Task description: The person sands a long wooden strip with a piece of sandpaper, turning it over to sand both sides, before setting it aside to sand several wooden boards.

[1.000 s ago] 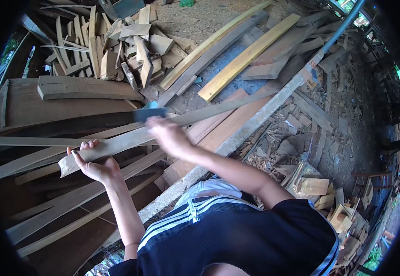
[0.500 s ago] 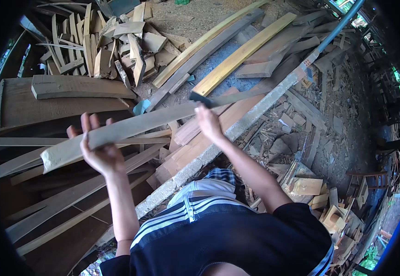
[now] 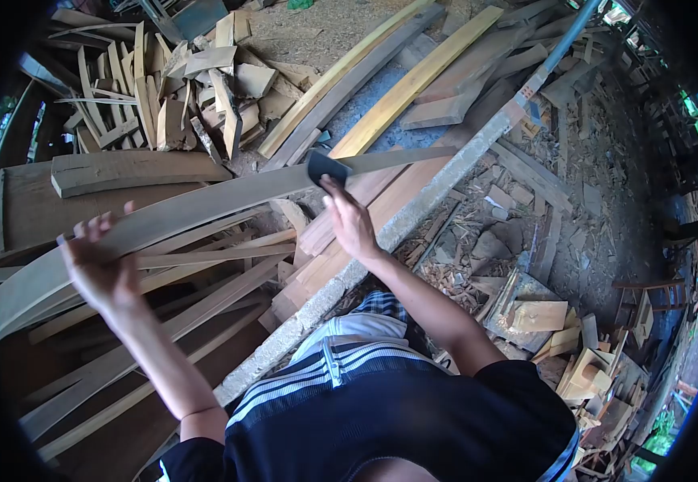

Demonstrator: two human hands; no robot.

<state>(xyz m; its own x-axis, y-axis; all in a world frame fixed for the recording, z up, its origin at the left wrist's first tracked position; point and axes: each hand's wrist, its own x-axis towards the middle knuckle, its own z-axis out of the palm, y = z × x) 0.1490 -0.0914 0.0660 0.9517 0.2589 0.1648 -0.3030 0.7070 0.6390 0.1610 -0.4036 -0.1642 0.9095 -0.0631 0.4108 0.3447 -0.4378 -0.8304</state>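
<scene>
Is a long, curved, grey-brown plank, slanting above other boards; is also a small, dark pad, tilted over it.

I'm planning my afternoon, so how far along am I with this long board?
Done: no clearly finished stretch shows on the long board.
In hand: your left hand is near its wide end, while your right hand holds a dark block over it partway along.
Left: perhaps the narrower stretch beyond the block, though I can't tell whether it's been worked.
</scene>
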